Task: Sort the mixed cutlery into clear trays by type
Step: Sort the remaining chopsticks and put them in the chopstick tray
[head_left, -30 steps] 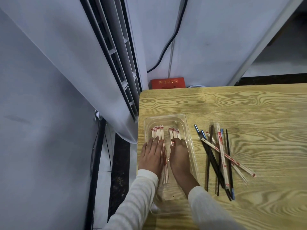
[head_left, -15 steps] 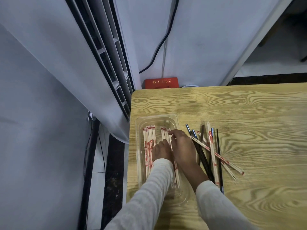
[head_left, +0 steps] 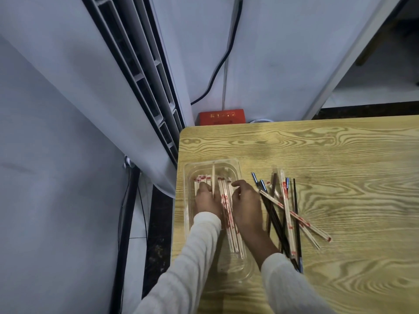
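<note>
One clear rectangular plastic tray (head_left: 247, 271) sits at the left edge of the yellow wood-grain table (head_left: 340, 152), its long axis running away from the person. Inside it lie many paper-wrapped wooden chopsticks with red print (head_left: 229, 215), all lengthwise along the tray and roughly parallel, with their red-printed ends towards the far wall. A single bare pale wooden stick (head_left: 213, 177) points straight away, its far tip reaching the tray's far wall.

The left hand (head_left: 207, 201) is inside the tray, its fingers down on the wrapped sticks. The bare stick rises from beside its fingertips, but whether they pinch it cannot be told. The right hand (head_left: 246, 206) is over the tray's right side with curled fingers and the forefinger bent leftwards above the wrapped sticks; whether it grips anything cannot be told either.

Just right of the tray, on the bare table, lies a loose crossed heap. It holds dark chopsticks with blue-grey tips (head_left: 273, 217), mostly pointing away, and more wrapped wooden chopsticks (head_left: 286, 207), one of which lies slantwise across the rest. The right wrist and white ribbed sleeve (head_left: 285, 282) cover the heap's near ends.

Beyond the table's far edge sit a red power strip (head_left: 222, 116) and a black cable (head_left: 217, 71). A white standing air-conditioner (head_left: 108, 87) is at the left.
</note>
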